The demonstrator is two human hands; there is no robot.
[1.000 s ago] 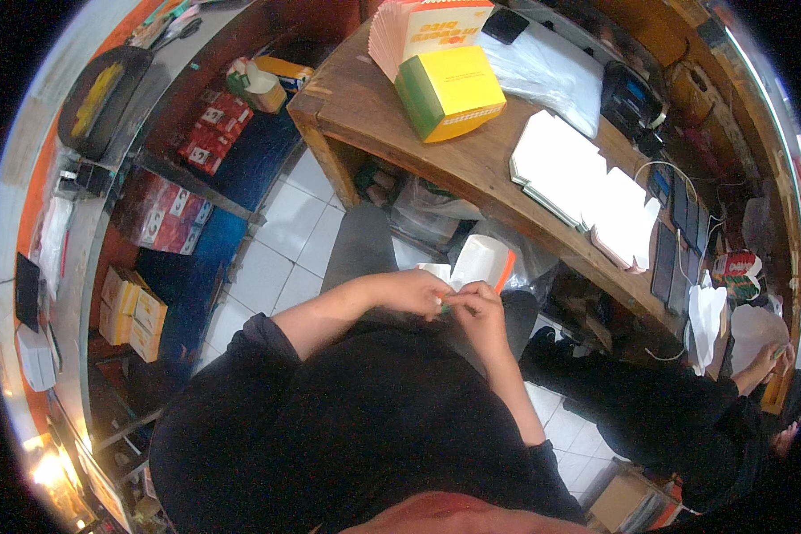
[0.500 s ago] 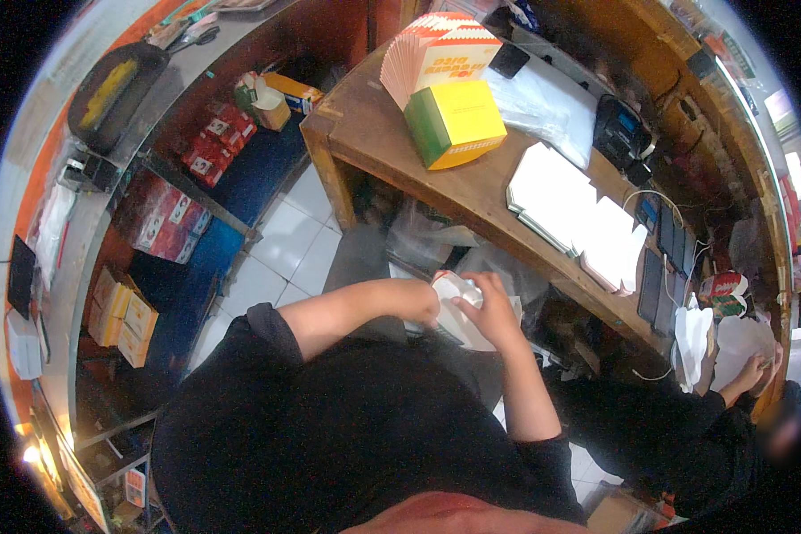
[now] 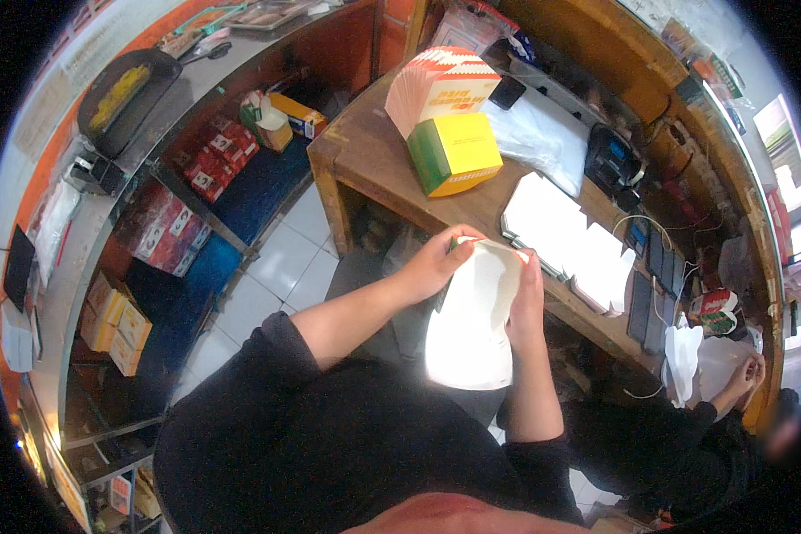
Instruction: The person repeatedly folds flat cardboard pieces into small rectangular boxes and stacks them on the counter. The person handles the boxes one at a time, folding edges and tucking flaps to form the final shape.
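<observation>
between the black-clad torso and one wooden worktop, one white paper carton is held up: inside face bright, shaded toward the right, slivers of green and red at the top. the worktop bears one fanned stack, two white card stacks, one yellow-and-green box. two hands pinch the carton, left hand at its upper left, right hand along its right edge.

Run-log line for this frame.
left hand: holds white carton, upper left | right hand: holds its right edge | yellow box: on wooden table
</observation>
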